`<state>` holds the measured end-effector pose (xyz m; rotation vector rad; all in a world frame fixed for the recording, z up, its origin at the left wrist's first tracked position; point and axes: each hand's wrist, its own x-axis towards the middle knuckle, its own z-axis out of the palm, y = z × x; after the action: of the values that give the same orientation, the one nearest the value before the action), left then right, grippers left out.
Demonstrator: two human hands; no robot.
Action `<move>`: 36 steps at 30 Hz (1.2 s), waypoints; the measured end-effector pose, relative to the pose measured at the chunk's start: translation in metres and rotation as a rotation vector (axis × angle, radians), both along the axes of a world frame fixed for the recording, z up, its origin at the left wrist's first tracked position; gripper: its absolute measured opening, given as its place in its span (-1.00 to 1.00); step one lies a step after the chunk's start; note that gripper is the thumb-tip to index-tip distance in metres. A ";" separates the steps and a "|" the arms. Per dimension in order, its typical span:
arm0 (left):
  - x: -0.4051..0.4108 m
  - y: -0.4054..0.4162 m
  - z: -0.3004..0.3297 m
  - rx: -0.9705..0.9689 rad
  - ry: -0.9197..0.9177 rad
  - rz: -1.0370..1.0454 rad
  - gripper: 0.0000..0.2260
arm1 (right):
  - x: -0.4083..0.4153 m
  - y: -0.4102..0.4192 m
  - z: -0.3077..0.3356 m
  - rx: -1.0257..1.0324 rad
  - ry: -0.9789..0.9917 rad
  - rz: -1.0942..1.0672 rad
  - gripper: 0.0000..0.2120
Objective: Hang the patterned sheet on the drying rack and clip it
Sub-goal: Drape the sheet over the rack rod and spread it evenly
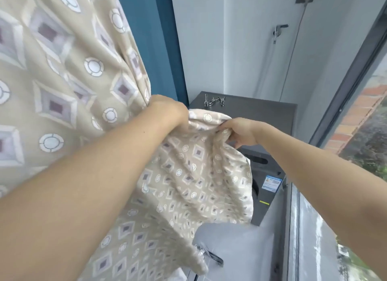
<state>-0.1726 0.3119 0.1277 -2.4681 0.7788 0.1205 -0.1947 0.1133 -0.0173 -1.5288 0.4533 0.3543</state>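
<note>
- Gripping the beige diamond-patterned fabric sheet point(194, 176), the left hand point(167, 111) reaches forward, forearm outstretched;
- right hand point(238, 132) pinches its bunched upper edge, fingers curled.

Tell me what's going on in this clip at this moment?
A person is handling a patterned sheet on a balcony-like spot beside a window. The left hand and the right hand each grip a bunched part of its upper edge, with the cloth sagging between and below them. More of the sheet hangs at the left. Metal clips lie unused on the dark machine behind.
</note>
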 end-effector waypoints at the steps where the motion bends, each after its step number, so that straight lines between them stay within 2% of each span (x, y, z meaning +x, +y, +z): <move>1: 0.000 0.001 -0.008 -0.038 -0.009 -0.007 -0.81 | -0.005 0.001 -0.005 0.002 0.021 0.037 -0.75; 3: -0.002 0.004 -0.021 -0.174 -0.080 -0.055 -0.75 | -0.015 0.004 -0.020 -0.047 0.036 0.083 -0.59; 5: -0.001 0.009 -0.034 -0.381 -0.218 -0.186 -0.70 | -0.028 0.004 -0.033 -0.014 0.050 0.139 -0.59; 7: 0.000 0.017 -0.044 -0.534 -0.343 -0.395 -0.70 | -0.041 0.003 -0.045 0.235 0.066 0.144 -0.65; 9: 0.003 0.026 -0.050 -0.615 -0.406 -0.551 -0.69 | -0.047 0.002 -0.059 0.489 0.059 0.124 -0.53; 11: 0.002 0.033 -0.049 -0.563 -0.325 -0.552 -0.68 | -0.044 0.007 -0.070 0.523 0.099 0.114 -0.35; 14: -0.004 0.032 -0.036 -0.308 -0.043 -0.290 -0.74 | -0.037 0.028 -0.078 0.321 0.267 0.208 -0.14; 17: -0.004 0.029 -0.024 -0.308 0.153 -0.188 -0.85 | -0.032 0.059 -0.096 0.169 0.341 0.294 -0.06; 19: -0.005 0.031 -0.023 -0.341 0.180 -0.259 -0.87 | -0.030 0.080 -0.110 0.227 0.320 0.239 -0.10; 23: -0.008 0.050 -0.032 -0.313 0.177 -0.379 -0.84 | -0.035 0.104 -0.109 0.423 0.227 -0.033 -0.20; 27: -0.007 0.076 -0.039 -0.363 0.082 -0.505 -0.89 | -0.039 0.113 -0.106 0.469 0.105 -0.032 -0.32; 30: -0.007 0.095 -0.050 -0.409 0.003 -0.608 -0.81 | -0.036 0.110 -0.101 0.497 0.028 -0.017 -0.39; 33: -0.006 0.104 -0.058 -0.410 -0.049 -0.676 -0.77 | -0.035 0.092 -0.082 0.396 0.002 0.000 -0.44; 36: -0.008 0.101 -0.057 -0.364 -0.098 -0.702 -0.72 | -0.035 0.071 -0.051 0.054 -0.024 0.034 -0.52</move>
<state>-0.1802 0.4130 0.0708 -2.3305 1.6833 -0.4289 -0.2294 0.1848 -0.0682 -1.4878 0.3962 0.3718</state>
